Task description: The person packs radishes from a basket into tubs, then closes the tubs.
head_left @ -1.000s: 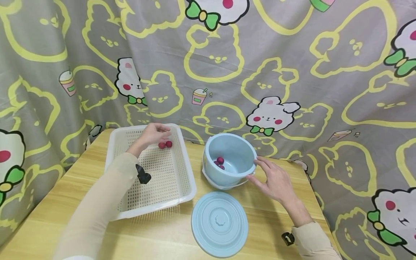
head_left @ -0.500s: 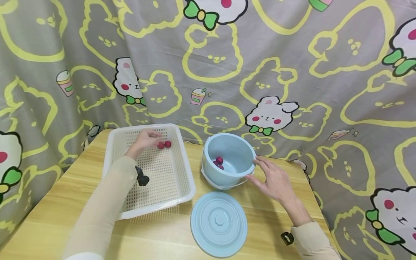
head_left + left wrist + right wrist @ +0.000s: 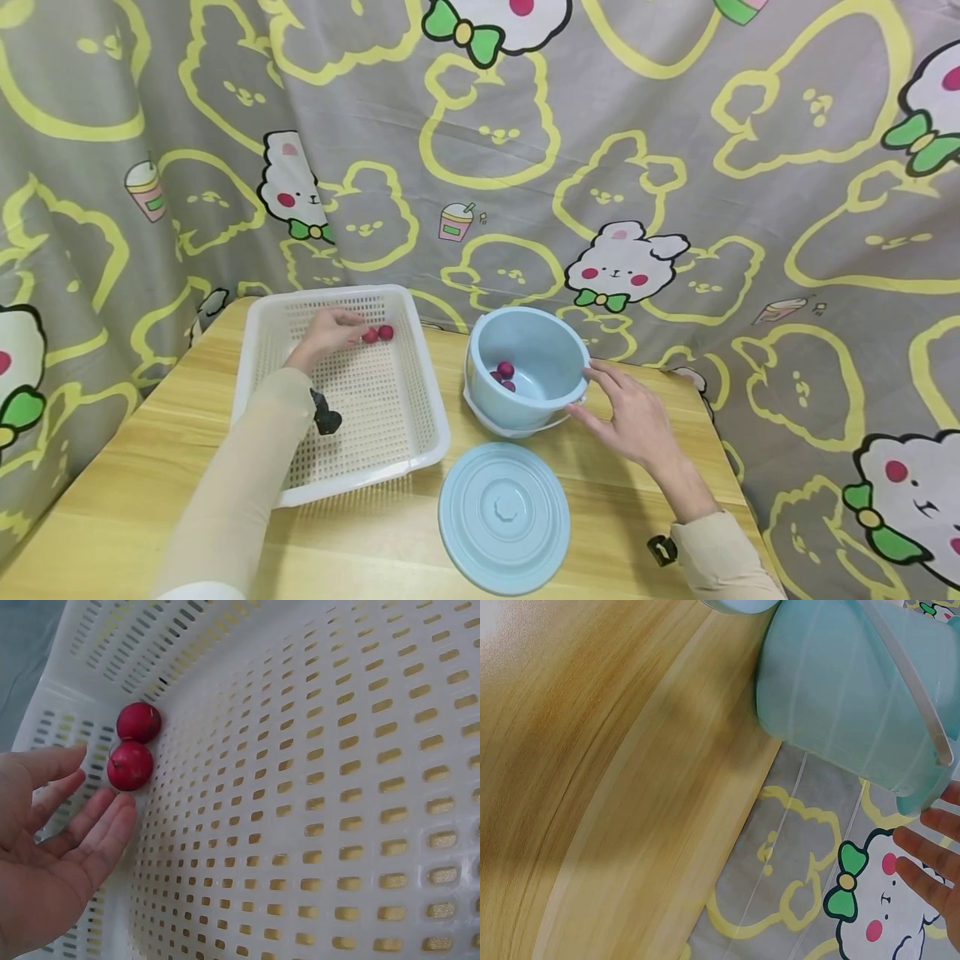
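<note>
In the head view, my left hand (image 3: 330, 333) reaches into the white slotted basket (image 3: 437, 417) with its fingers loosely extended. Two small red radishes (image 3: 130, 766) lie against each other in a corner of the basket, just beyond those fingertips; the left wrist view shows nothing in the palm (image 3: 52, 889). My right hand (image 3: 633, 412) is at the right side of the light blue bucket (image 3: 517, 412), its fingers spread and the fingertips at the rim. Several radishes (image 3: 506, 369) lie at the bottom of the bucket. The right wrist view shows only part of the right hand (image 3: 934, 859).
A round light blue lid (image 3: 504, 517) lies on the wooden table (image 3: 360, 542) in front of the bucket. The bucket's white handle (image 3: 911, 675) hangs down its side. Behind the table hangs a grey patterned curtain (image 3: 517, 208).
My left hand has moved left and slightly down within the basket, beside the two radishes, which now show more fully. The right hand stays at the bucket.
</note>
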`<action>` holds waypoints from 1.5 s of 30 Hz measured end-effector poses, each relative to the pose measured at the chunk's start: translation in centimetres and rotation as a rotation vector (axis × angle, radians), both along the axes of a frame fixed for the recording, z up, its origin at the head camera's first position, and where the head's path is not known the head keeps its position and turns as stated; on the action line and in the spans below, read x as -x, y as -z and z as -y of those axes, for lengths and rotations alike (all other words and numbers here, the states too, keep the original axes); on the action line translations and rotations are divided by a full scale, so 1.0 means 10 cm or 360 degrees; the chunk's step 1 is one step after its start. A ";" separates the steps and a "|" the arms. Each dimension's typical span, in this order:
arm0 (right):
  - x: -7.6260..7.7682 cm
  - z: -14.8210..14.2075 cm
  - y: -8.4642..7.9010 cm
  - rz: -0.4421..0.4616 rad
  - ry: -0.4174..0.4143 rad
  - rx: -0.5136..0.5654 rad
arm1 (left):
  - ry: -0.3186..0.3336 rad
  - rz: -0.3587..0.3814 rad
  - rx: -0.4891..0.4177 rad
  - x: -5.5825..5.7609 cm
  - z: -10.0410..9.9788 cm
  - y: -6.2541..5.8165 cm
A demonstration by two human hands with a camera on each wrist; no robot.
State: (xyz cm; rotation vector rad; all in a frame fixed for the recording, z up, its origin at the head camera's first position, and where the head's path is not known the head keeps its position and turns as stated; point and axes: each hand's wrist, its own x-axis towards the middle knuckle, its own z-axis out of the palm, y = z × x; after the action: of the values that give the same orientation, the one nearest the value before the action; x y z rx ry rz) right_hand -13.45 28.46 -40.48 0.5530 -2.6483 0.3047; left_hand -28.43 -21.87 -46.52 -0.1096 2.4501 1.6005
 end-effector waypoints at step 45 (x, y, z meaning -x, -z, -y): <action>-0.01 0.01 0.00 -0.0003 0.0007 0.0002 | 0.0060 -0.0024 0.0235 -0.02 -0.17 0.07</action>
State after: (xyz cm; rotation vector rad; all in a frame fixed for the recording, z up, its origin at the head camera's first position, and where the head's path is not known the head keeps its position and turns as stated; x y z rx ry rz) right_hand -13.38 28.39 -40.51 0.5468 -2.6473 0.3041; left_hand -28.26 -20.15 -47.18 -0.0737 2.5643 1.4091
